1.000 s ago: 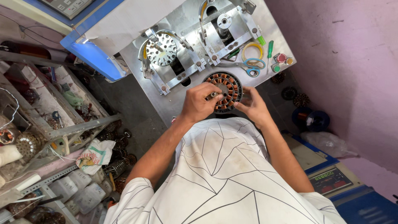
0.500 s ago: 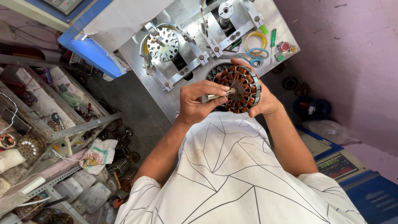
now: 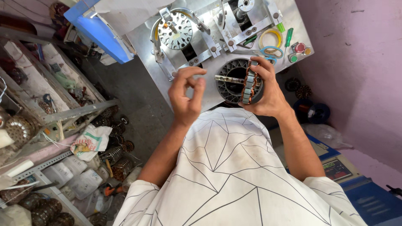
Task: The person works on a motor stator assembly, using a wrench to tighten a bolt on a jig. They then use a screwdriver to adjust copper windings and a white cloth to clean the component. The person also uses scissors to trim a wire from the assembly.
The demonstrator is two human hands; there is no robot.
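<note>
Seen from overhead, a person in a white shirt with thin dark lines fills the lower centre of the frame, the shirt hiding the near edge of the metal workbench and everything beneath it. The right hand grips a wound motor stator turned edge-on at centre right, so only its grey laminations and a strip of copper winding show; the fingers wrap over its top and the palm covers its lower rim. Behind it sits a round ribbed housing, partly blocked by the stator and hand, with a steel shaft lying across it. The left hand is raised at the centre of the frame, holding nothing visible, thumb and forefinger curled towards each other with a gap between them; anything fine between them is too small to make out. At upper centre a winding fixture with a slotted disc stands on the bench. Scissors with blue handles and a green-handled screwdriver lie at upper right. Shelves of cluttered parts at left are cut off by the frame edge.
</note>
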